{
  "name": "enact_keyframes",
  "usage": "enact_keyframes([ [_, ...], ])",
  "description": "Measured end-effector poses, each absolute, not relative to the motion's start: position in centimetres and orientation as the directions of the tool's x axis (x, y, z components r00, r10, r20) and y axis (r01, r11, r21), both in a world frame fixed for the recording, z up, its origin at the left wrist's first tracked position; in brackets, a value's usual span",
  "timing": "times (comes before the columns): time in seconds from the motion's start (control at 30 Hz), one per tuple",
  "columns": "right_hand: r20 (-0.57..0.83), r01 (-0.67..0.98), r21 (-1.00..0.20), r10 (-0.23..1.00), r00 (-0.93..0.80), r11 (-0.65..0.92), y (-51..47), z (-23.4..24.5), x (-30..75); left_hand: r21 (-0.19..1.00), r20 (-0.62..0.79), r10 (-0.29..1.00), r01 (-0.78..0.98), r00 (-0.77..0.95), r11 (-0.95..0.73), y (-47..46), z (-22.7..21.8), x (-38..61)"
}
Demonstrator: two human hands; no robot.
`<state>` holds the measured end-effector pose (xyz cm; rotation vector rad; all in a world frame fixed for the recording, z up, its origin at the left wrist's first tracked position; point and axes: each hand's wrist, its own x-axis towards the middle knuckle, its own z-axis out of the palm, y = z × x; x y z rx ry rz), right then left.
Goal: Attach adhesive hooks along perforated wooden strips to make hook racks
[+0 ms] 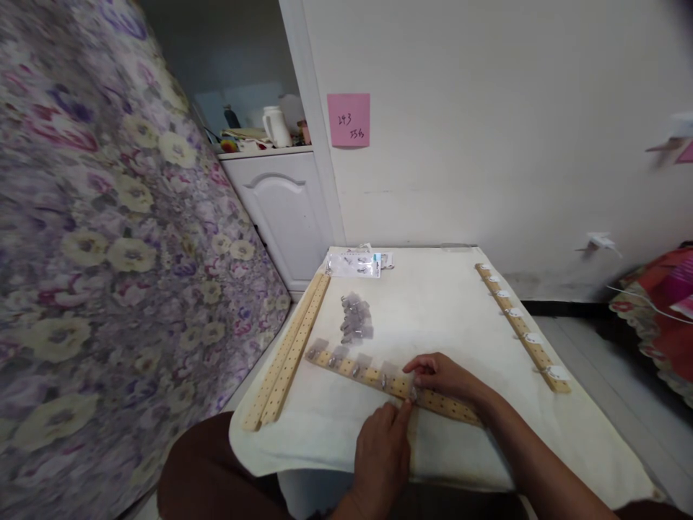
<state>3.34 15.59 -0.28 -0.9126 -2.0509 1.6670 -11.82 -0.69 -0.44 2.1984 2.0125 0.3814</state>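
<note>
A narrow wooden strip (398,386) with rows of holes lies slanted across the near part of the cloth-covered table. Several translucent square pieces with small metal parts sit along its left half. My left hand (383,444) is mostly closed at the strip's near edge, one finger reaching to a small clear piece (413,393) there. Over the same spot is my right hand (441,374), its fingers loosely bent and apart. Its fingertips are close to the clear piece. Beyond the strip lies a pile of similar translucent pieces (356,318).
Two bare holed wooden strips (286,354) lie side by side at the table's left. Another strip (522,328) with white pieces runs along the right edge. Clear packaging (353,264) rests at the back left. A floral curtain (119,238) hangs on the left; a wall stands behind.
</note>
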Motion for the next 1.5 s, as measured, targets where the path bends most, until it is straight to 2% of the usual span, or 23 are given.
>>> enact_keyframes([
  [0.43,-0.127,0.281,-0.953,0.688,-0.714,0.116,15.5,-0.1,3.3,0.196,0.086,0.993,0.976,0.076,-0.092,-0.6,-0.4,-11.6],
  [0.83,-0.150,0.277,-0.957,0.670,-0.727,0.086,15.2,1.1,3.3,0.076,0.091,0.992,0.992,0.089,-0.096,-0.6,-0.8,-11.4],
  [1.5,-0.139,0.251,-0.965,0.662,-0.736,0.076,15.3,0.7,3.1,0.059,0.153,0.982,0.991,0.108,-0.118,-0.8,-1.3,-11.5],
])
